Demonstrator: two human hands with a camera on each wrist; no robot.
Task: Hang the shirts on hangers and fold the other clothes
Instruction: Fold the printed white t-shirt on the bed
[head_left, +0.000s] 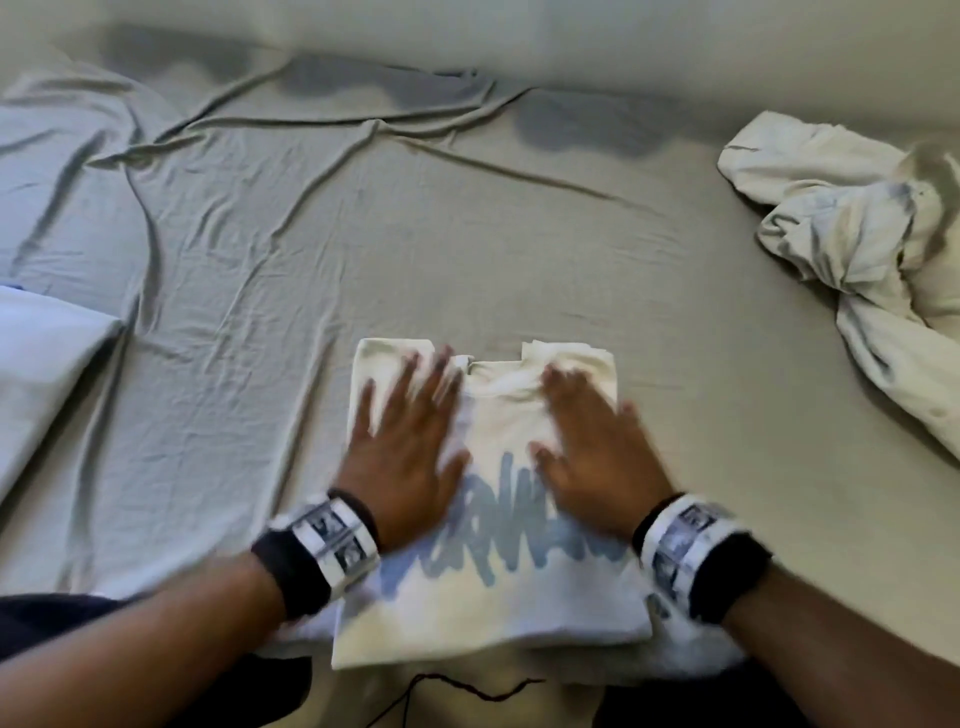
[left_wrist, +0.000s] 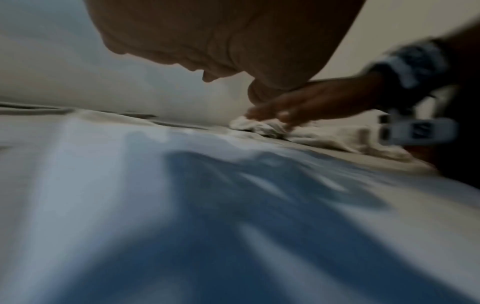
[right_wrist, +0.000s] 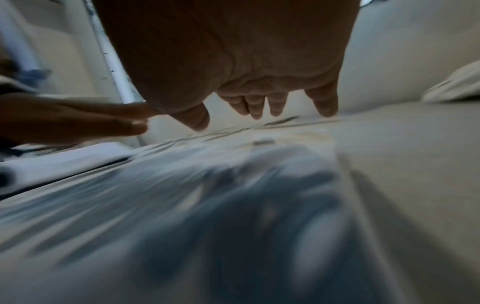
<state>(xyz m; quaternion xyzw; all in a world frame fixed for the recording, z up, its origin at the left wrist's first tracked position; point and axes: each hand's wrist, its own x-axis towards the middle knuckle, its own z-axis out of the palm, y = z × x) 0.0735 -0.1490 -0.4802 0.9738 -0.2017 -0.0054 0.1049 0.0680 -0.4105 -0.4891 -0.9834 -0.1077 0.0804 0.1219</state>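
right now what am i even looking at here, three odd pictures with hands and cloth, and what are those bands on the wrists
No machine here: a person works with bare hands. The big picture comes from a camera on their head, looking down at a bed sheet. The other two come from cameras strapped to each wrist, looking along the palm, so they look low and blurry. Those bands hold the cameras. The left hand and right hand lie flat, fingers spread, on a folded white shirt with blue lettering. Neither has a grip on anything; they seem to be smoothing it. A crumpled white garment lies at the right, and a pillow at the left.
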